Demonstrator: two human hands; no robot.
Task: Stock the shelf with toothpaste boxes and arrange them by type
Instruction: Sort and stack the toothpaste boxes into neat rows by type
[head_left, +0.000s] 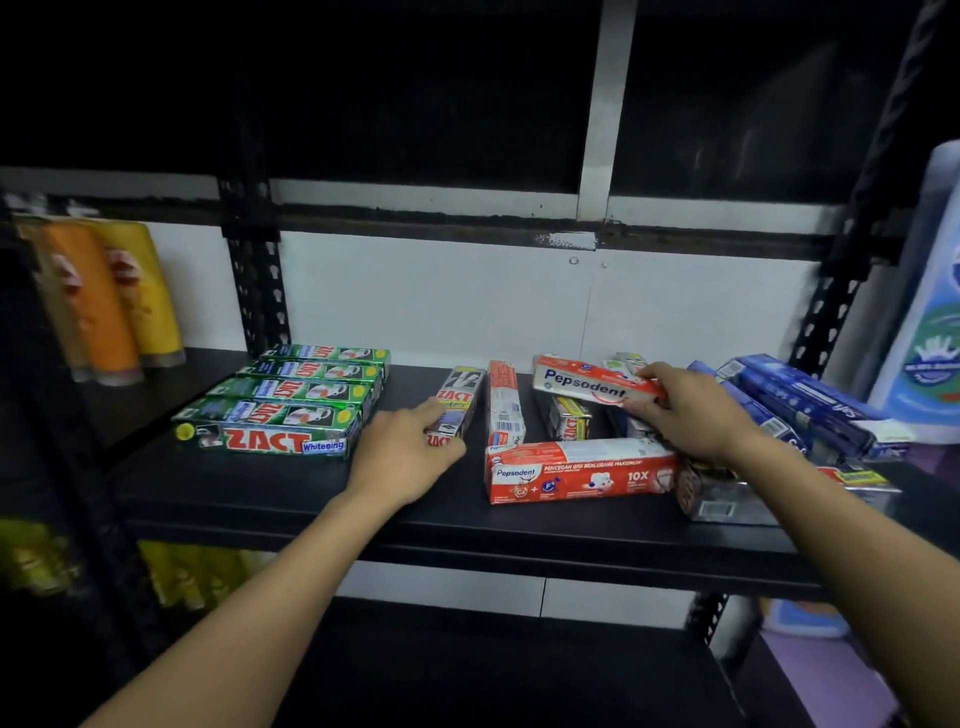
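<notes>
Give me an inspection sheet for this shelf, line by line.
Surface: black shelf board, boxes across it.
Job's things: green ZACT boxes lined up at left; silver ZACT box beside them; red Pepsodent box lying crosswise at the front; blue boxes piled at right.
Clutter: another ZACT box jumbled among Pepsodent ones, unsorted.
Hands: left hand holds the silver ZACT box's near end; right hand grips a lifted Pepsodent box.
Cables: nothing seen.
Surroundings: orange and yellow pouches at left; blue-white pack at right; white wall behind.
</notes>
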